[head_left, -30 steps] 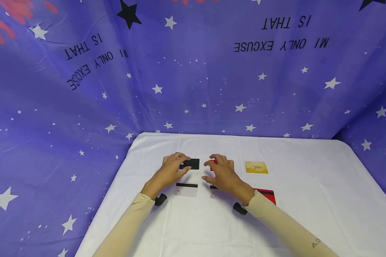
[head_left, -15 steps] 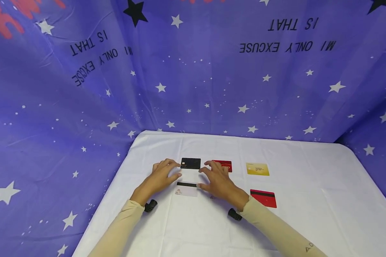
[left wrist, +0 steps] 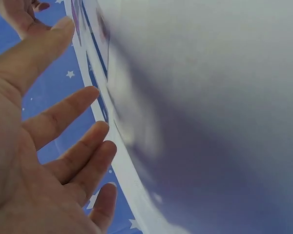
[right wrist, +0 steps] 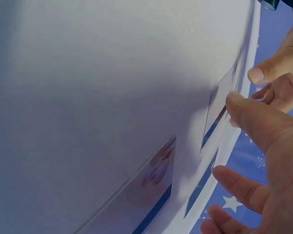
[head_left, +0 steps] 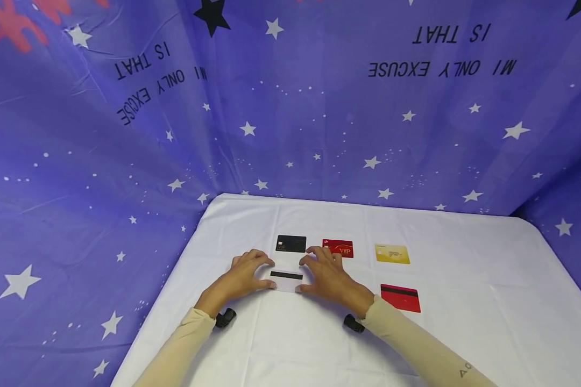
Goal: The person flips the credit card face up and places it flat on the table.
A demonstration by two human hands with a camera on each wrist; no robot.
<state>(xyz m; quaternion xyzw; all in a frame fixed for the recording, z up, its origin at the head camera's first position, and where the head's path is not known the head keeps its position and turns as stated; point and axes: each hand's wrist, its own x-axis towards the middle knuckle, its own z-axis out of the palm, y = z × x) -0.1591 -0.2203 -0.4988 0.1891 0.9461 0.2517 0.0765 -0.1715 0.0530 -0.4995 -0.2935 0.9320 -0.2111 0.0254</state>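
Note:
A white card with a black stripe [head_left: 287,281] lies flat between my two hands in the head view. My left hand [head_left: 242,277] is at its left side, thumb by the card's edge, fingers spread. My right hand [head_left: 330,277] is at the right side, its thumb by the near right corner. Whether either thumb touches the card I cannot tell. Both hands hold nothing. Another striped white card [right wrist: 146,192] shows in the right wrist view; my right hand hides it in the head view. Beyond the hands lie a black VIP card [head_left: 291,243] and a red VIP card [head_left: 340,249].
To the right lie a yellow card [head_left: 392,253] and a red card with a dark stripe [head_left: 399,298]. A white cloth [head_left: 290,344] covers the table. Purple curtains with stars [head_left: 319,134] stand around it. Black devices [head_left: 353,323] sit under the wrists.
Both hands have come away from the black and red VIP cards, back toward the near row. They now flank the left white card. The head view has shifted slightly.

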